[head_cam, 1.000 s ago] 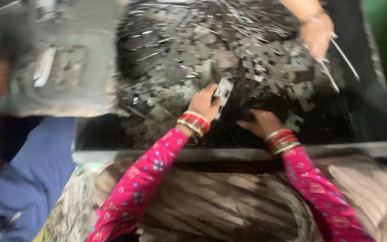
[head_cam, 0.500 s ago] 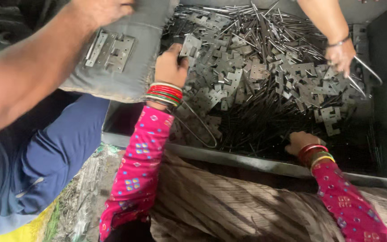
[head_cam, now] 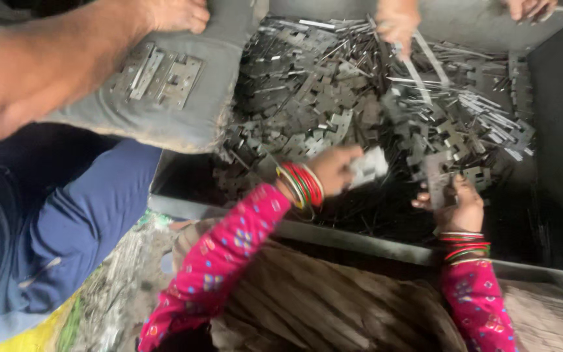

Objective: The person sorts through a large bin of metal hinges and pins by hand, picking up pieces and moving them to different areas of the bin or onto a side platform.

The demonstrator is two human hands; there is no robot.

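Two hands over bin [head_cam: 555,163] of metal plates [head_cam: 320,111]: left hand [head_cam: 335,168] grasping pale plate [head_cam: 370,164]; right hand [head_cam: 459,207] grasping upright plate [head_cam: 438,182], just right.

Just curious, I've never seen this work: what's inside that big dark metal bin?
The bin holds a heap of flat metal plates and thin rods. The pile covers most of its floor, so what lies beneath is hidden.
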